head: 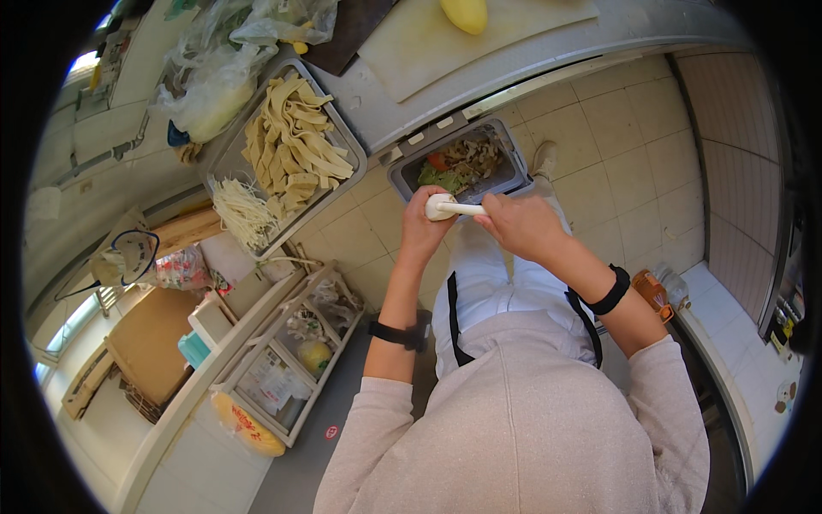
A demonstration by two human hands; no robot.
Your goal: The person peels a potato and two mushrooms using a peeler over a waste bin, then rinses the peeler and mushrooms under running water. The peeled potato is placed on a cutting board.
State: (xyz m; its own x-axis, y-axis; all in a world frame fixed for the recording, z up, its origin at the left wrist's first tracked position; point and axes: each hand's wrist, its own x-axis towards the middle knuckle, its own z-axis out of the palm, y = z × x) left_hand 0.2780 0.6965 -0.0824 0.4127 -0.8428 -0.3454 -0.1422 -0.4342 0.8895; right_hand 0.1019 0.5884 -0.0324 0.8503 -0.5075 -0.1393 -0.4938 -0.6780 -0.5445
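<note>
Over the scrap bin [401,186], my left hand [419,221] grips a pale, rounded vegetable [440,199], mostly hidden by my fingers. My right hand [523,221] holds the handle of a white hand tool [465,209] that looks like a peeler. Its head lies against the vegetable, and the blade cannot be made out. Inside the grey bin are brownish peelings [478,157], green leaf scraps [437,177] and a red-orange piece [438,160].
A grey tray [356,151] of wide tofu strips [295,135] and thin white shreds [241,212] sits left of the bin. On the counter, a white cutting board [411,64] bears a peeled yellow vegetable [467,14]. A rack [302,392] stands lower left; bottles [652,292] are at right.
</note>
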